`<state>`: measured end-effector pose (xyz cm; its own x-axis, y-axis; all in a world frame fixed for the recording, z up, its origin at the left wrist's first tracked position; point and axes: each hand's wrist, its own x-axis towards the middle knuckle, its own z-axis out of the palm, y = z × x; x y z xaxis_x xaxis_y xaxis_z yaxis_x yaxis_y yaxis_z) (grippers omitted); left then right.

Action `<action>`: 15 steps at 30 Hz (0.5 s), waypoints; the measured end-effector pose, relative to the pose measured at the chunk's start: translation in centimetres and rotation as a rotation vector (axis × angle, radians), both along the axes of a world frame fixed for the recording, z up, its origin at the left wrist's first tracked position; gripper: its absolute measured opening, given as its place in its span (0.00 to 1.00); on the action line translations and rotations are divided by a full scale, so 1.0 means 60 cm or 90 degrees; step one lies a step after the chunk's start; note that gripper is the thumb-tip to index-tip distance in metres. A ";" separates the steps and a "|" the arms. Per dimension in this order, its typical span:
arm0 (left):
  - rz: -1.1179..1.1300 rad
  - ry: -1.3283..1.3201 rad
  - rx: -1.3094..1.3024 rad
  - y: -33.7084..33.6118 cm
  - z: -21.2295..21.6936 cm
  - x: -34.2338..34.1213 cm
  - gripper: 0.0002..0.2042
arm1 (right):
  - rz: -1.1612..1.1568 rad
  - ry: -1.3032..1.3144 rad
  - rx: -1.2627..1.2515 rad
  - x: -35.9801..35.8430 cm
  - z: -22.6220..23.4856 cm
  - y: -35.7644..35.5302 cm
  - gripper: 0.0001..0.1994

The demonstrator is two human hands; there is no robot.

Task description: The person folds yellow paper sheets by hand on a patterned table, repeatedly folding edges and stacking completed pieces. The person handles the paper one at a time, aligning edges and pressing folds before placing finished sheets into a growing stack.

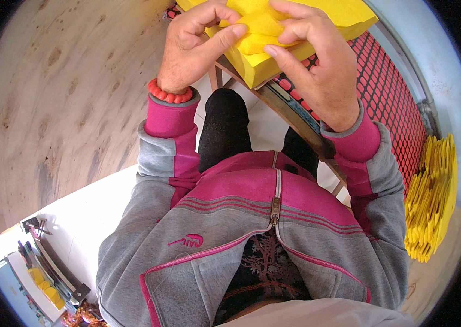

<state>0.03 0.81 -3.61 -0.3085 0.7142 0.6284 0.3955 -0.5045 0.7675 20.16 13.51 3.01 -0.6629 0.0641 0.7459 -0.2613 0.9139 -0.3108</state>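
"What's closest to us?"

"The grey-and-magenta jacket [228,191], its front zip partly undone. Past it, both hands work above a yellow stack [263,70] at the table's [386,92] near edge, toward its left corner."

"And the hands?"

"The left hand [195,46] pinches yellow fabric [260,27] between thumb and finger. The right hand [320,65] has thumb and fingertips on it; whether they grip, I can't tell."

"What could go wrong?"

"The stack sits right at the edge, so a sideways tug could tip pieces off. Uneven finger pressure might crease the fabric."

"Any containers?"

"None I can make out. Folded yellow pieces [432,201] stand bunched by the table's right end, and small yellow items [50,294] lie lower left, their support unclear."
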 end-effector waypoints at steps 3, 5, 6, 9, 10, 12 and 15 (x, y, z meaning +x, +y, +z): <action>0.015 -0.057 0.010 0.004 -0.002 0.007 0.05 | -0.039 -0.029 0.030 0.004 0.005 -0.003 0.09; 0.024 -0.069 0.021 0.006 -0.004 0.008 0.05 | -0.040 -0.053 0.021 0.004 0.006 -0.005 0.08; 0.029 -0.070 0.026 0.007 -0.005 0.008 0.05 | -0.027 -0.064 0.002 0.005 0.006 -0.006 0.07; 0.044 -0.070 0.061 0.011 -0.012 0.005 0.05 | -0.035 -0.102 -0.010 0.004 0.004 -0.006 0.06; 0.049 -0.070 0.076 0.013 -0.014 0.004 0.05 | -0.036 -0.099 -0.001 0.002 0.002 -0.005 0.06; 0.049 -0.062 0.071 0.012 -0.017 0.001 0.05 | -0.028 -0.075 0.023 0.000 0.000 -0.004 0.06; 0.041 -0.035 0.056 0.007 -0.014 -0.001 0.05 | -0.035 -0.064 0.024 -0.001 -0.002 -0.003 0.06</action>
<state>-0.03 1.22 -4.45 -0.3872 0.6348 0.6687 0.3876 -0.5460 0.7427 20.11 13.35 2.88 -0.7306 0.0758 0.6786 -0.1794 0.9376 -0.2978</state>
